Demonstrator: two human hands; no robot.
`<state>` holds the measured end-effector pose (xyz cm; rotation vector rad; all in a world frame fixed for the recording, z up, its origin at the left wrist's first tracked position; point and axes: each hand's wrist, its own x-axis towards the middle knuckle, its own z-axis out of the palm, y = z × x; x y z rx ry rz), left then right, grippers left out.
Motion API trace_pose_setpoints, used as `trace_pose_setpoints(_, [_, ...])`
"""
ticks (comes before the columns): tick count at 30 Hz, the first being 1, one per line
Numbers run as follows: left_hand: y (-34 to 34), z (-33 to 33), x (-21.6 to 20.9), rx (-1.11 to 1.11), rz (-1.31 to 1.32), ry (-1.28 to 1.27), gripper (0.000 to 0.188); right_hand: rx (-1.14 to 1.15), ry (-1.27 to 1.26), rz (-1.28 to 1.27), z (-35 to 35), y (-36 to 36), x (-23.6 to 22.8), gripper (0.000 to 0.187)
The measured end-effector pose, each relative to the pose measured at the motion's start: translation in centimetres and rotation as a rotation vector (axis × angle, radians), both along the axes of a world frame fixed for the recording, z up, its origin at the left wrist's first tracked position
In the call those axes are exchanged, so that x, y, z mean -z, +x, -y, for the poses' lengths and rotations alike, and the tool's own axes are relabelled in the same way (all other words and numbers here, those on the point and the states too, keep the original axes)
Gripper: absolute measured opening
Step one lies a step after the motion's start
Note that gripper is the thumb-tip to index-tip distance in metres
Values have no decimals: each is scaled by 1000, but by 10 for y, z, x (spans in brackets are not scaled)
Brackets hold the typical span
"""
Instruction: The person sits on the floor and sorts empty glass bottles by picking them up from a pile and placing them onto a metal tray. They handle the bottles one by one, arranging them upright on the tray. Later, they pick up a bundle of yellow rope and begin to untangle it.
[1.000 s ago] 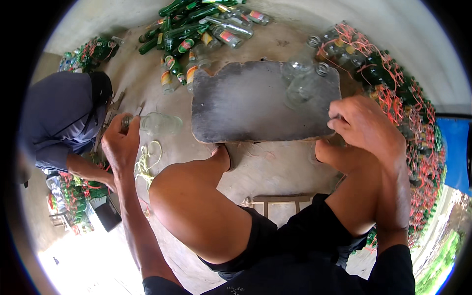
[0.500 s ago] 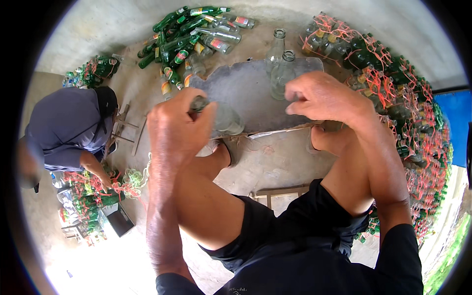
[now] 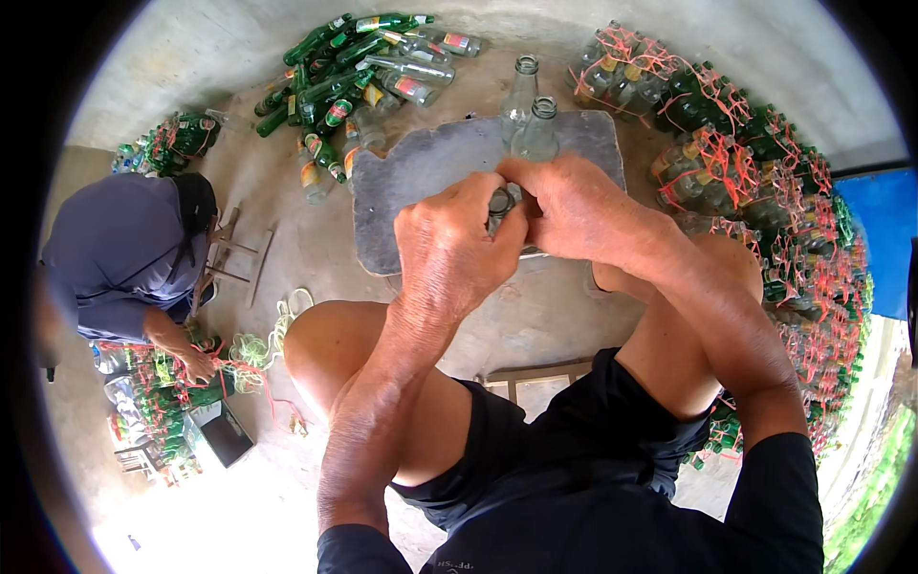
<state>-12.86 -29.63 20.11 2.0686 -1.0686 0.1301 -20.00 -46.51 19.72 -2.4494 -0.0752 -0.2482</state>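
In front of me, over the near edge of a grey slab table (image 3: 411,206), my left hand (image 3: 454,230) is closed around the neck of a clear glass bottle. The mouth of this glass bottle (image 3: 500,202) shows between thumb and fingers; its body is mostly hidden below. Right beside it, my right hand (image 3: 579,206) is curled with its fingertips against the bottle's top and the left hand. What its fingers hold, if anything, is hidden. Just beyond the hands, two clear glass bottles stand upright on the slab, a nearer bottle (image 3: 537,134) and a farther bottle (image 3: 522,96).
Loose green and clear bottles (image 3: 354,81) lie heaped by the back wall. Bundles of bottles tied with red string (image 3: 727,158) line the right side. At left a person (image 3: 134,244) bends beside a wooden stool (image 3: 234,256), one hand on tied bottles (image 3: 167,373).
My left hand has carried its bottle rightward and away from me. My right hand has moved left, fingers now curled in against it. The two standing bottles stay on the slab.
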Motion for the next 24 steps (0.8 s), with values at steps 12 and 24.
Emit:
trace_pose_setpoints(12, [-5, 11, 20, -29, 35, -49, 14, 51, -3, -51, 1, -3, 18, 14])
trace_pose_setpoints(24, [-6, 6, 18, 62, -72, 35, 19, 65, -108, -24, 4, -8, 17, 15])
